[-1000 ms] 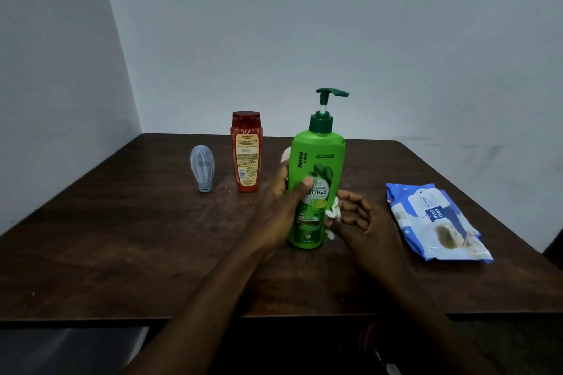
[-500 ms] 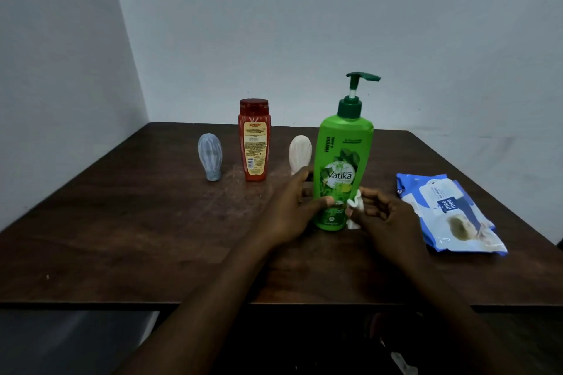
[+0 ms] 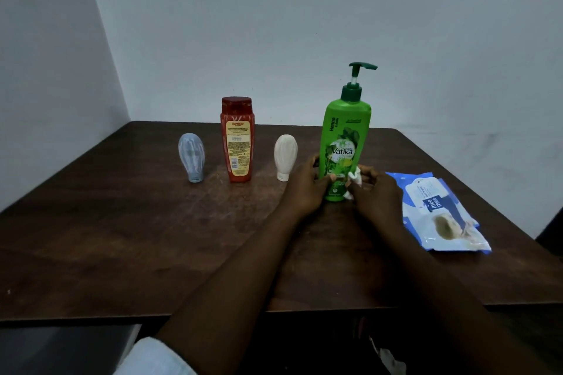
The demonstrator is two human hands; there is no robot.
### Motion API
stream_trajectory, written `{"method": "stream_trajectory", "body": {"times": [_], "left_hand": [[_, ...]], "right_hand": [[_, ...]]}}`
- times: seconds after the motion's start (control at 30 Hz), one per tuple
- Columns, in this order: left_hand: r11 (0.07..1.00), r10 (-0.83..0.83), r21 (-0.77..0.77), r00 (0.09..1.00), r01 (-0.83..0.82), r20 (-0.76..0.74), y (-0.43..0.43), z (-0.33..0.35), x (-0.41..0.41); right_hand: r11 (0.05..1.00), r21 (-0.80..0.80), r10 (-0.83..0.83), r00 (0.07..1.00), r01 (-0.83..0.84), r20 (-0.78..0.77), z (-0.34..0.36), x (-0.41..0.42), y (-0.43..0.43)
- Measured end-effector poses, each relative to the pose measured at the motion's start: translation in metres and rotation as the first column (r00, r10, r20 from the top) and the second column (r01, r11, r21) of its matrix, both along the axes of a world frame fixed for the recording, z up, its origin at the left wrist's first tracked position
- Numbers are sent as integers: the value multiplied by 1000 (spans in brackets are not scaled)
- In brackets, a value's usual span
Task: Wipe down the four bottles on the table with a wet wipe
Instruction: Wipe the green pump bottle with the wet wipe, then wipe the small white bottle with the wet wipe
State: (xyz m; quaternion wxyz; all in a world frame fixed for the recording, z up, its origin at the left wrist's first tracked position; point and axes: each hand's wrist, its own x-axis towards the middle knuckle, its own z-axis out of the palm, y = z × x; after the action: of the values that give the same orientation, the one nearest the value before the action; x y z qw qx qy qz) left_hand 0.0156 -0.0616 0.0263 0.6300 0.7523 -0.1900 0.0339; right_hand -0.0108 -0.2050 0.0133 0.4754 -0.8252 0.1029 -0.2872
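Presently, on the dark wooden table (image 3: 122, 237): four bottles in a row.

- Item one: a small grey-blue squeeze bottle (image 3: 191, 155), standing on its cap, far left.
- Item two: a red Karthika bottle (image 3: 237, 143), upright, just right of item one.
- Item three: a small cream squeeze bottle (image 3: 285, 155), standing on its cap, between the red bottle and my left hand (image 3: 304, 189).
- Item four: a green Vatika pump bottle (image 3: 345, 143), upright, rightmost in the row. My left hand curls round its lower left side, thumb across the front label. My right hand (image 3: 377, 195) pinches a crumpled white wet wipe (image 3: 355, 181) against its lower right side.
- Also: a blue-and-white Mee Mee wipes pack (image 3: 438, 210), lying flat near the table's right edge, apart from my right hand.
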Motion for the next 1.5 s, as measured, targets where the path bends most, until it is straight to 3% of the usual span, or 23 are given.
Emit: {"method": "stream_trajectory", "body": {"times": [0.27,0.83,0.97,1.1,1.2,1.3,1.5], "left_hand": [[992,115,60,993,-115,4,-10,-2,35],[982,127,131,990,-134,63,-10,-2,32],[929,309,161,937,-334,161,7,-5,14],[872,464,127,882,-472,86,38,-10,13],[835,509,232,861,-499,18,52,-15,21],[806,500,336,864,-487,51,52,-20,31],[778,494,404,866,-481,81,48,-20,42]], "right_hand": [[999,37,14,1000,-15,24,0,37,3],[993,116,4,996,-15,92,-8,44,-2],[987,158,-42,991,22,125,-8,38,-2],[987,160,-41,989,18,139,-7,36,2],[988,154,-19,990,-3,138,-6,34,5],[986,162,19,990,-41,137,-7,32,7],[991,104,75,990,-88,122,-11,30,6]]}}
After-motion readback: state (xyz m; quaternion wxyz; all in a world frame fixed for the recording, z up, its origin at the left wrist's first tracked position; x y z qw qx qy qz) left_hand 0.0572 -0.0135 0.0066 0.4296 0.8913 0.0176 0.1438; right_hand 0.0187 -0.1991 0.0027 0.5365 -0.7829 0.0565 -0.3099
